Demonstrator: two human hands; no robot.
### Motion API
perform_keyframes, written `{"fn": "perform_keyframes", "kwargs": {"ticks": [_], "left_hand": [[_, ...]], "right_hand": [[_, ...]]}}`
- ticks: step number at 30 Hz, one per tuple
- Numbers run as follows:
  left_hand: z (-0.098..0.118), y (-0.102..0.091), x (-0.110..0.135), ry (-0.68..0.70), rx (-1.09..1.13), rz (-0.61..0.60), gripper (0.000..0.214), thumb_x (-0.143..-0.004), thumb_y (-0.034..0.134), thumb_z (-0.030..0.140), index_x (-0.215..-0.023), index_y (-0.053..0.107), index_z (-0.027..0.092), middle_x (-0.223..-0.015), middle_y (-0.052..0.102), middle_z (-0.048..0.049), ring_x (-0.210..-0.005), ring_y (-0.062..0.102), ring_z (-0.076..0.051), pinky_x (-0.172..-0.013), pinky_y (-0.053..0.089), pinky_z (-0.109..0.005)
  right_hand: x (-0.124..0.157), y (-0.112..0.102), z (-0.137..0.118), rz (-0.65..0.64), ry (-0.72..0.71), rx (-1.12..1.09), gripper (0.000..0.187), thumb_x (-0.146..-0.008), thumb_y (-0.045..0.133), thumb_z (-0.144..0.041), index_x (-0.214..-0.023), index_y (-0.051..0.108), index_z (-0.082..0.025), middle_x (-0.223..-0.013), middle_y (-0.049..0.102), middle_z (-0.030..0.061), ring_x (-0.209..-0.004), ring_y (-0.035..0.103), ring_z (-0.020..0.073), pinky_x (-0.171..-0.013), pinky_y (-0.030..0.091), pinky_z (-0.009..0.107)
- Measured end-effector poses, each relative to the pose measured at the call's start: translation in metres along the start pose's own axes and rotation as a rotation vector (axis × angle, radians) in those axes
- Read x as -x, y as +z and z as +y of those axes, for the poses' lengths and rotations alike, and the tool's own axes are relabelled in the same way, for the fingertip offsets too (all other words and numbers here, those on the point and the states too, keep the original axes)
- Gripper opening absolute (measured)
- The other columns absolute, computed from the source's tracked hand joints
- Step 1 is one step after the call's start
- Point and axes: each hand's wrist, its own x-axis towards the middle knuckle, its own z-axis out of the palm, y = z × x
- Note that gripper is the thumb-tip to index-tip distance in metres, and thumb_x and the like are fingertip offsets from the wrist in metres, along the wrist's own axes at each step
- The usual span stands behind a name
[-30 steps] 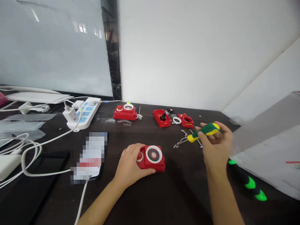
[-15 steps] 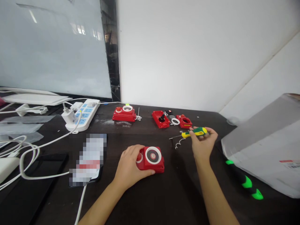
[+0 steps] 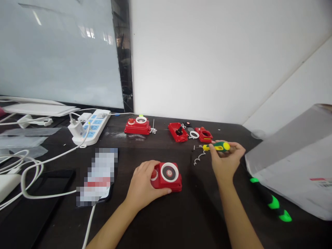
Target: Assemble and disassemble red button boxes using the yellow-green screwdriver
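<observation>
A red box-shaped alarm unit (image 3: 169, 173) with a white ring and a red knob lies on the dark table. My left hand (image 3: 143, 185) is wrapped round its left end, thumb along the near side, covering part of the knob. To the right, my right hand (image 3: 227, 163) holds a screwdriver (image 3: 217, 147) by its green and yellow handle. The shaft points left above the table, and a small pale piece shows near its tip, too small to name. Just below the shaft lies a curly whitish wire (image 3: 199, 158).
Behind stand another red unit (image 3: 137, 128), an open red housing (image 3: 177, 133), a white ring (image 3: 194, 135) and a red cover (image 3: 204, 135). On the left are a power strip (image 3: 97, 126), cables and a phone (image 3: 100, 176). A white box (image 3: 293, 166) and green-black tool (image 3: 273, 201) lie right.
My right hand has shifted slightly right with the screwdriver, and its tip has moved right and a little up. My left hand and the alarm unit have stayed in place.
</observation>
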Motion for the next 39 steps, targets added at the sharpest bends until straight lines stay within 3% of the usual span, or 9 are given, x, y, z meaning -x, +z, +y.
{"fn": "perform_keyframes", "kwargs": {"ticks": [6, 11, 14, 21, 39], "left_hand": [[0.0, 0.001, 0.0, -0.011, 0.001, -0.006, 0.066, -0.052, 0.079, 0.041, -0.108, 0.048, 0.023, -0.111, 0.056, -0.0043, -0.102, 0.05, -0.027, -0.088, 0.04, -0.043], [-0.001, 0.0, 0.0, -0.001, -0.004, -0.008, 0.067, -0.052, 0.079, 0.04, -0.109, 0.048, 0.023, -0.112, 0.056, -0.0042, -0.102, 0.05, -0.026, -0.088, 0.039, -0.043], [-0.003, 0.0, -0.001, 0.006, -0.01, -0.005, 0.068, -0.051, 0.08, 0.039, -0.109, 0.047, 0.024, -0.112, 0.055, -0.0038, -0.103, 0.049, -0.026, -0.089, 0.038, -0.043], [-0.009, -0.003, -0.003, 0.013, -0.01, -0.008, 0.066, -0.051, 0.079, 0.037, -0.108, 0.047, 0.026, -0.111, 0.056, -0.0024, -0.102, 0.05, -0.026, -0.089, 0.039, -0.043], [-0.01, 0.0, -0.004, 0.018, 0.001, -0.005, 0.062, -0.055, 0.077, 0.029, -0.108, 0.046, 0.025, -0.111, 0.055, -0.0037, -0.103, 0.051, -0.026, -0.089, 0.04, -0.043]], "right_hand": [[-0.004, -0.003, -0.003, 0.031, 0.025, -0.078, 0.051, -0.062, 0.073, -0.021, -0.098, 0.037, -0.023, -0.089, 0.061, 0.0037, -0.082, 0.065, 0.0195, -0.073, 0.053, 0.038], [-0.005, -0.007, -0.018, 0.063, 0.076, -0.206, 0.052, -0.061, 0.074, -0.02, -0.104, 0.044, -0.022, -0.092, 0.061, 0.002, -0.09, 0.064, 0.0195, -0.086, 0.048, 0.042], [0.003, -0.005, -0.034, -0.018, 0.135, -0.276, 0.051, -0.064, 0.073, -0.02, -0.109, 0.049, -0.022, -0.094, 0.062, 0.0035, -0.085, 0.066, 0.0196, -0.085, 0.049, 0.043], [0.029, 0.004, -0.06, -0.222, 0.113, -0.33, 0.044, -0.071, 0.067, -0.016, -0.111, 0.052, -0.026, -0.099, 0.061, 0.0039, -0.082, 0.067, 0.0188, -0.069, 0.057, 0.031], [0.045, 0.015, -0.054, -0.22, 0.067, -0.315, 0.043, -0.074, 0.064, -0.014, -0.111, 0.047, -0.025, -0.096, 0.064, 0.0036, -0.088, 0.066, 0.0181, -0.07, 0.056, 0.029]]}}
